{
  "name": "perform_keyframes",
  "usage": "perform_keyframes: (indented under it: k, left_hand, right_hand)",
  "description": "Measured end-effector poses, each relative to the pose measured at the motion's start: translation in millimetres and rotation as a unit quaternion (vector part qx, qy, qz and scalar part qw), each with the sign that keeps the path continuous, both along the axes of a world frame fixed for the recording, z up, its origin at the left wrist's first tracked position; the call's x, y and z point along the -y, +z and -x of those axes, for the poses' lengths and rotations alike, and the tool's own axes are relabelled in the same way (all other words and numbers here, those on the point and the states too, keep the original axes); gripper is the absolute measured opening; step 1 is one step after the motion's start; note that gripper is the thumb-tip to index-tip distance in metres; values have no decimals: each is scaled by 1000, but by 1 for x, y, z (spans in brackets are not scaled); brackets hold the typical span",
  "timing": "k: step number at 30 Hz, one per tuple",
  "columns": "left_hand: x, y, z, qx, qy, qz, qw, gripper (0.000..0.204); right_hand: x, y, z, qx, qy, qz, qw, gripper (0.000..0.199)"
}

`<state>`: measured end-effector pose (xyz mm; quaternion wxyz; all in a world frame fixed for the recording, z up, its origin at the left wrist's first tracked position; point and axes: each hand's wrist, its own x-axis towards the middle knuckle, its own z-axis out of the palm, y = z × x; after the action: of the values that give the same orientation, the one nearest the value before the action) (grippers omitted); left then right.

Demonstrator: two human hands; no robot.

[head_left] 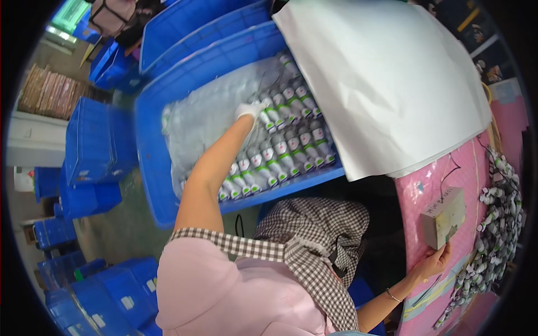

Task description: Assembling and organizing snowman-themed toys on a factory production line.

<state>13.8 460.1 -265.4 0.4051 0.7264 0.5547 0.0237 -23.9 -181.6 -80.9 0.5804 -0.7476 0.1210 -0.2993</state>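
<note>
On my right I see the pink counter point(426, 190), its edge bending with the lens. A small grey-beige box point(444, 217) sits on it near that edge, with a thin black wire point(451, 168) trailing over the pink surface just above it. Along the far side lies a long heap of small white-and-green cylindrical parts point(496, 224) on tangled leads. A large white sheet point(386, 78) overlaps the counter's upper end. Strips of yellow tape point(434, 294) cross its lower end. My right hand point(434, 262) rests on the edge, touching the box's lower corner.
</note>
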Motion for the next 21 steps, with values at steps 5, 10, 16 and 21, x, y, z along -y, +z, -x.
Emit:
perform_keyframes:
  k: [5, 10, 16, 21]
  left_hand:
    - [-29, -9, 50, 217, 167, 240, 931, 36]
    - [-30, 69, 18, 309, 165, 258, 900, 19]
    - [-21, 327, -173, 549, -221, 403, 699, 42]
    - [62, 388, -278, 573, -125, 245, 772, 50]
  right_hand:
    - [-22, -8, -9, -33, 9, -25, 999, 14]
    - [-22, 11, 5, -5, 33, 1, 999, 11]
    - [-24, 10, 7, 0, 37, -55, 998, 10]
    - [-7, 3, 21, -27, 50, -59, 997, 9]
